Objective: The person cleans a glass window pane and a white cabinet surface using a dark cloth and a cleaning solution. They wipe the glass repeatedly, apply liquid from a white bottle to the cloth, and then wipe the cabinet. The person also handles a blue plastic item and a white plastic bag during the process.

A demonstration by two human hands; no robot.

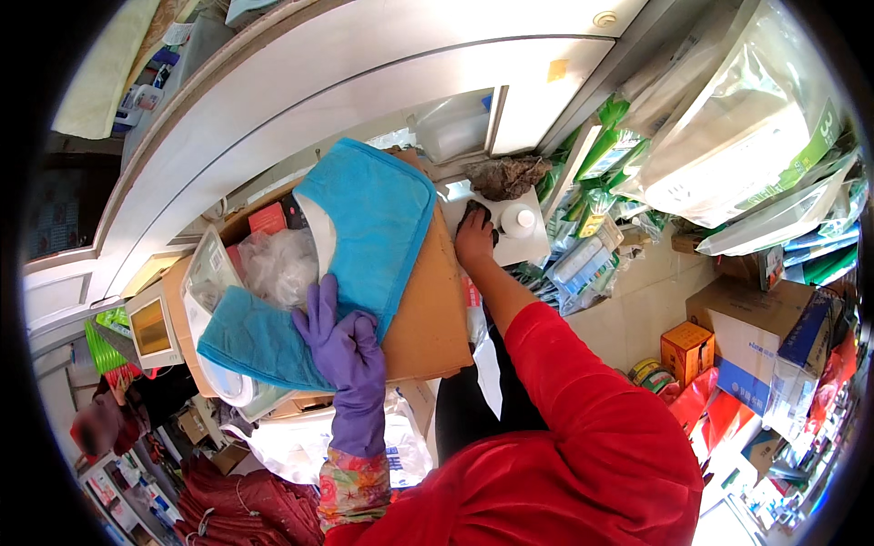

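Note:
My left hand point(345, 341) wears a purple rubber glove with a flowered cuff. It lies over a blue plush cloth pad point(382, 218) with a curved cut-out; whether the fingers pinch the pad is hard to see. Beneath the pad stands an opened cardboard box point(433, 314), which holds a crumpled clear plastic bag point(280, 266) and a small red box point(267, 219). Bare, my right hand point(476, 239) reaches forward and grips a small dark object point(472, 207), mostly covered by the fingers, on a white surface point(515, 256). Beside it stands a white bottle point(517, 220).
A rough brown lump point(509, 177) sits behind the bottle. Plastic-wrapped packs point(744, 130) crowd the right side, above a large carton point(751, 341) and an orange box point(686, 351). Dark red sacks point(246, 508) lie at lower left. Another person point(102, 426) is at far left.

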